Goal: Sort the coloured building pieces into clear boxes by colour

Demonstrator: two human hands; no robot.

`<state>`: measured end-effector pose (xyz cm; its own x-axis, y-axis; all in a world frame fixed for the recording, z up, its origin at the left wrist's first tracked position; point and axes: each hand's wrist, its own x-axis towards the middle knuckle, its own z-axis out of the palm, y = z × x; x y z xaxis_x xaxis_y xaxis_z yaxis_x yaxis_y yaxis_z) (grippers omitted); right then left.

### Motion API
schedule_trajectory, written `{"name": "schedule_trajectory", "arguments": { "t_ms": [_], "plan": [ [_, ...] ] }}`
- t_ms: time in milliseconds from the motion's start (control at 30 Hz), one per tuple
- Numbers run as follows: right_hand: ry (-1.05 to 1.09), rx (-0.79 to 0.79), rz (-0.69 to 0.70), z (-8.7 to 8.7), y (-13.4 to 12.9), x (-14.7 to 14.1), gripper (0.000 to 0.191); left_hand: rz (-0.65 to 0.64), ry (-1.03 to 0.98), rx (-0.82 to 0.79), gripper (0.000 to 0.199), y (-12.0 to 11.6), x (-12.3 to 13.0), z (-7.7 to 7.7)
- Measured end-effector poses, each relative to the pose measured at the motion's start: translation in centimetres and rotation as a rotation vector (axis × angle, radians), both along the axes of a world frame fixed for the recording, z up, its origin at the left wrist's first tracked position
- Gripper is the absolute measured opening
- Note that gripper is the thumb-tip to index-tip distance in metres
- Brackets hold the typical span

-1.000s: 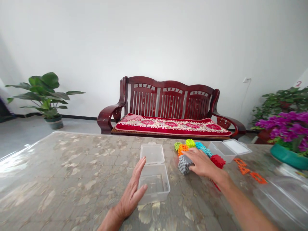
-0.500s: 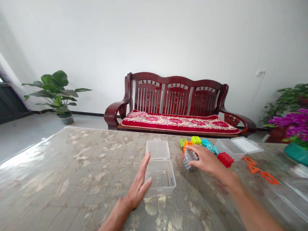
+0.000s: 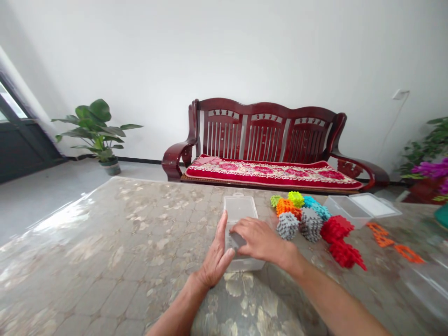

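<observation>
On the table, I have coloured stacks right of the open box. My right hand has just swung from the stacks to the box, fingers curled, while my left hand stays alongside, fingers loose. That puts a grey piece at the box, though I can't tell whether it's gripped.

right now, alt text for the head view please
The right hand holds a partly hidden grey piece at an open clear box, the left hand beside the box. Colourful pieces sit to the right on a patterned table; a wooden bench stands behind.
</observation>
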<state>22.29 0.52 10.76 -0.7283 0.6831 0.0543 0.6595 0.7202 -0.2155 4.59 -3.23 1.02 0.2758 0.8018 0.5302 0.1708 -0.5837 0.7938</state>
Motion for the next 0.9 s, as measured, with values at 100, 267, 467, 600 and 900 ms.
{"name": "schedule_trajectory", "arguments": {
  "t_ms": [100,267,467,600,900],
  "plan": [
    [0.017,-0.005,-0.016,-0.3,-0.3,-0.5,0.039,0.007,0.005,-0.006,0.075,-0.1,0.1,0.1],
    [0.233,-0.001,-0.124,0.0,-0.4,2.0,0.028,-0.002,-0.003,-0.031,0.077,-0.2,0.1,0.2],
    [0.301,0.051,-0.45,0.2,2.2,11.1,0.036,-0.006,0.015,-0.038,0.075,-0.1,0.0,0.4],
    [0.074,-0.003,-0.43,0.4,3.5,15.1,0.06,0.003,0.023,-0.036,0.074,0.0,0.0,0.5],
    [-0.081,-0.057,-0.37,0.1,4.3,15.5,0.064,-0.011,-0.006,-0.042,0.073,0.0,-0.1,0.4]
  ]
}}
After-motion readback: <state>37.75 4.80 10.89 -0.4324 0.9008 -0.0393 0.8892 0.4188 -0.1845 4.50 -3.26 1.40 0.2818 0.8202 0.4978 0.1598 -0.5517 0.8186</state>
